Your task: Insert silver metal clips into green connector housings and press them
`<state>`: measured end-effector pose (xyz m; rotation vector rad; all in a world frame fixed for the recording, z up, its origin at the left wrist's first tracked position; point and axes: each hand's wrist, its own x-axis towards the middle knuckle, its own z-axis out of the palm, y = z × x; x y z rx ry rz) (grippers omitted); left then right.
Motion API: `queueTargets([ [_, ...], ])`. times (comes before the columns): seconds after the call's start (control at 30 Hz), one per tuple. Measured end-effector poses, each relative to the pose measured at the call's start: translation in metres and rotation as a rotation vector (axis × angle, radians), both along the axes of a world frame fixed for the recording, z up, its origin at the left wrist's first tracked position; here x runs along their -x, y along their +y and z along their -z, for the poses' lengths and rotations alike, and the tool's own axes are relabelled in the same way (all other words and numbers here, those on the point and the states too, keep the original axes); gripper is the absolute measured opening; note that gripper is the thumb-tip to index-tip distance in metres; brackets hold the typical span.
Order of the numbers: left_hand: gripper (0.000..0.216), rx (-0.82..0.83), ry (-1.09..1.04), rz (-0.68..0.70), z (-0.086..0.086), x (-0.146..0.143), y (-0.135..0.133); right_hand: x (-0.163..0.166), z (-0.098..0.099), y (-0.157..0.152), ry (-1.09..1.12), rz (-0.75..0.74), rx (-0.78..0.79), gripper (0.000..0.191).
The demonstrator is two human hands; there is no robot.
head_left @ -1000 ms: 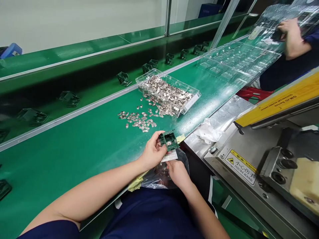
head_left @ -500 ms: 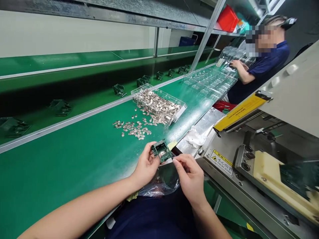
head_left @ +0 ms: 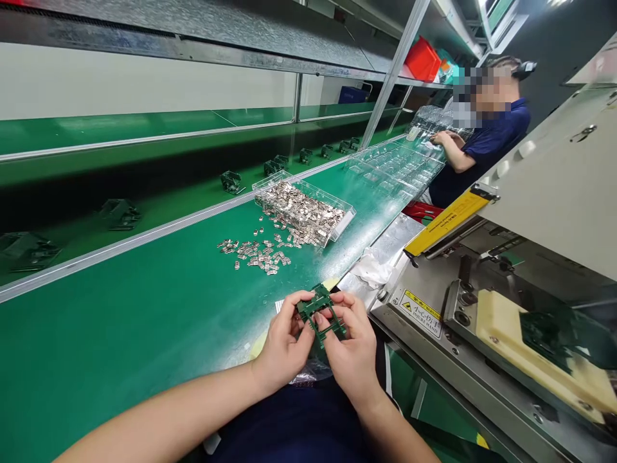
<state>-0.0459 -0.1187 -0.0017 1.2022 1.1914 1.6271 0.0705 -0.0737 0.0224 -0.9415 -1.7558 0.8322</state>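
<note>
Between my two hands, close to my body, is a dark green plastic housing with an open frame. My left hand grips its left side with thumb and fingers. My right hand closes on the right side, its thumb reaching into the frame opening. Whether a small metal piece sits inside cannot be made out, as the thumb covers it. Beyond my hands, small silvery metal clips lie loose on the green table, spilling from a clear plastic box heaped with more of them.
Several green housings stand along the dark green strip behind a metal rail. To the right is a press machine with a hand-injury warning label. Clear trays cover the far table, where a co-worker sits working.
My right hand has moved from beside the housing onto it and now grips it too. The housing has been turned, showing its open frame side. The camera view has shifted slightly.
</note>
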Motion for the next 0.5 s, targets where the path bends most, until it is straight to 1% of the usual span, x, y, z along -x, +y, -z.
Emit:
queueTargets([
  [0.1,0.029,0.009,0.036,-0.016,0.000,-0.002,-0.001,-0.002,0.004,-0.002,0.114,-0.003,0.072,0.005],
  [0.2,0.029,0.026,0.066,-0.003,0.001,-0.006,-0.001,-0.010,0.004,0.000,0.255,-0.043,0.221,0.008],
  [0.27,0.029,0.031,0.075,0.023,-0.001,-0.010,0.001,-0.018,0.002,0.003,0.321,-0.081,0.329,0.015],
  [0.33,0.030,0.020,0.098,0.077,-0.004,-0.015,0.004,-0.028,-0.001,0.006,0.356,-0.112,0.409,0.023],
  [0.4,0.030,0.001,0.147,0.145,-0.008,-0.022,0.008,-0.038,-0.003,0.009,0.380,-0.118,0.442,0.028],
  [0.5,0.030,0.021,0.223,0.221,-0.011,-0.034,0.016,-0.058,-0.002,0.012,0.406,-0.095,0.430,0.031],
])
